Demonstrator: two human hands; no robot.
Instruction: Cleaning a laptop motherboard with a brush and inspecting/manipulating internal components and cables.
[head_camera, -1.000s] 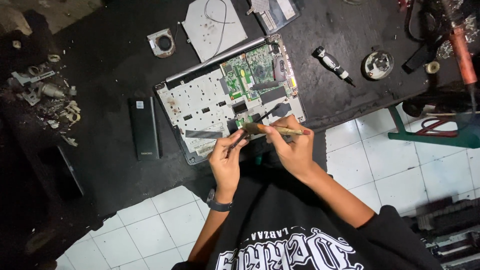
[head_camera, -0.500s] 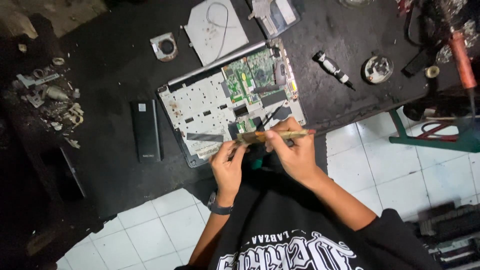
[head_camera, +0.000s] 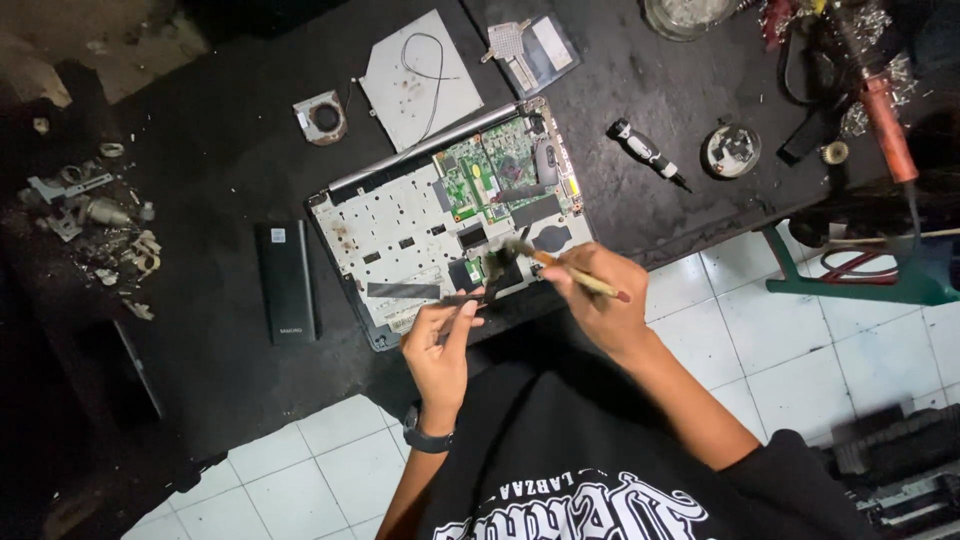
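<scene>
While the opened laptop lies bottom-up on the black table with its green circuit board bared, the right hand curls its fingers around the wooden handle of a small brush, whose dark bristles rest over the near edge of the case. The left hand pinches a thin dark strip between thumb and fingertips, just beside those bristles. A black battery lies left of the laptop, a small screwdriver to its right, a round fan and a grey cover plate beyond it.
</scene>
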